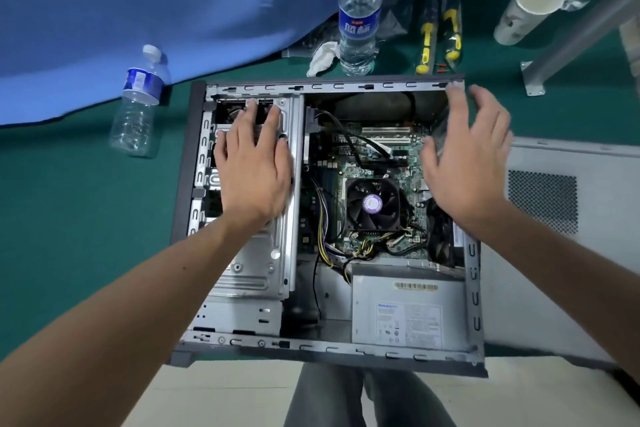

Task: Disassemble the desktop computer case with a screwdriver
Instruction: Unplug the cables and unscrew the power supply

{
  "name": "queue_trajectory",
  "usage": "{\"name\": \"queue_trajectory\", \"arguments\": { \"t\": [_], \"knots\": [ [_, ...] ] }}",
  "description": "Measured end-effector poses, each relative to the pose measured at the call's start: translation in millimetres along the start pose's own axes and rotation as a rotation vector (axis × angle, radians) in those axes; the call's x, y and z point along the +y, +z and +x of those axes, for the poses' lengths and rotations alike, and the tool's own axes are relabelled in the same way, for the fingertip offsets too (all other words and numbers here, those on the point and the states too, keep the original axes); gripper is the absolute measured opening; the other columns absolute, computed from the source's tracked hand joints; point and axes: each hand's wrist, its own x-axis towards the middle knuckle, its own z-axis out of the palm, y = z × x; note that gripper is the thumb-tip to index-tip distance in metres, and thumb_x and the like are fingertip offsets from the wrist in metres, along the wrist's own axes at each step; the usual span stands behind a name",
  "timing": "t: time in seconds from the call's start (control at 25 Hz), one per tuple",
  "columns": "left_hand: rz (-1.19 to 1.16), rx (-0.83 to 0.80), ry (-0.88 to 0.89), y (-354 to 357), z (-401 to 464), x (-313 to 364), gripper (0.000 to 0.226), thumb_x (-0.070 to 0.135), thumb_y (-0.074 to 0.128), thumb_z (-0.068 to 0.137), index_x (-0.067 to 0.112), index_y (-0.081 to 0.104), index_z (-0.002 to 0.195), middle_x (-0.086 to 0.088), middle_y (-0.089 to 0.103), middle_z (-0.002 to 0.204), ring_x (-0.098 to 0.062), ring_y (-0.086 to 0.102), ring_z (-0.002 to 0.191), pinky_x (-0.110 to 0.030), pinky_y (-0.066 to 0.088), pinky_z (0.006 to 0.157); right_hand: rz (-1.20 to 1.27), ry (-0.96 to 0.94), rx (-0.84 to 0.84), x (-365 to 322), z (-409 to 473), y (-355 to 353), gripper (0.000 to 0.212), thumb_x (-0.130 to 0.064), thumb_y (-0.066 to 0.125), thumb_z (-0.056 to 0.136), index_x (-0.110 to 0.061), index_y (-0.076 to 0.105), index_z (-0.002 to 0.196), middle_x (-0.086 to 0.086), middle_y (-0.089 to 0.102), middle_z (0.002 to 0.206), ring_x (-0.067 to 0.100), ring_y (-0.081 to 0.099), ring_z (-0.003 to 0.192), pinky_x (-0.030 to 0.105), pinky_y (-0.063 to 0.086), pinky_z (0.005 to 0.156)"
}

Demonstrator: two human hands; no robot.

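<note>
The open desktop computer case [472, 305] lies flat on the green table, showing its motherboard, a black CPU fan [372, 203] and the grey power supply [408, 312]. My left hand [254, 163] lies flat on the metal drive cage [256, 274] at the case's left side, fingers straight. Spread and relaxed, my right hand [465, 156] hovers over the case's far right corner and holds nothing. The removed side panel [561, 204] lies to the right of the case. Yellow-handled screwdrivers [426, 48] lie behind the case.
A full water bottle [358, 10] stands behind the case beside a crumpled tissue [322, 57]. An empty bottle [136, 104] lies at the left. A paper cup [526, 9] and a metal frame leg [568, 42] are at the back right. Blue cloth [138, 3] covers the far left.
</note>
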Motion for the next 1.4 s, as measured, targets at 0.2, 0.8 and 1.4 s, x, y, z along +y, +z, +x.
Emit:
{"name": "queue_trajectory", "arguments": {
  "t": [0.2,0.8,1.4],
  "knots": [
    [0.020,0.029,-0.004,3.7,1.7,-1.4,0.051,0.044,0.023,0.103,0.031,0.030,0.151,-0.004,0.026,0.159,-0.023,0.024,0.145,-0.047,0.014,0.120,0.065,-0.582,-0.288,-29.6,-20.9,1.2,0.035,-0.008,0.055,0.091,-0.005,0.058,0.125,0.013,0.059,0.117,0.031,0.055,0.107,0.048,0.050,0.089],
    [-0.012,0.045,-0.006,3.2,-0.6,-1.4,0.049,0.039,0.029,0.103,0.030,0.033,0.151,-0.004,0.027,0.159,-0.022,0.024,0.144,-0.049,0.016,0.119,-0.012,-0.560,-0.541,-97.8,0.4,92.7,0.013,-0.002,0.054,0.077,-0.009,0.064,0.080,0.010,0.066,0.081,0.025,0.053,0.081,0.034,0.039,0.066],
    [-0.008,0.047,-0.009,0.4,-0.7,2.5,0.051,0.041,0.028,0.100,0.029,0.034,0.150,-0.005,0.028,0.158,-0.023,0.025,0.143,-0.049,0.016,0.118,-0.004,-0.504,-0.614,-105.0,7.6,95.7,0.014,-0.004,0.053,0.079,-0.016,0.051,0.075,-0.001,0.042,0.062,0.030,0.056,0.073,0.031,0.040,0.060]
  ]
}}
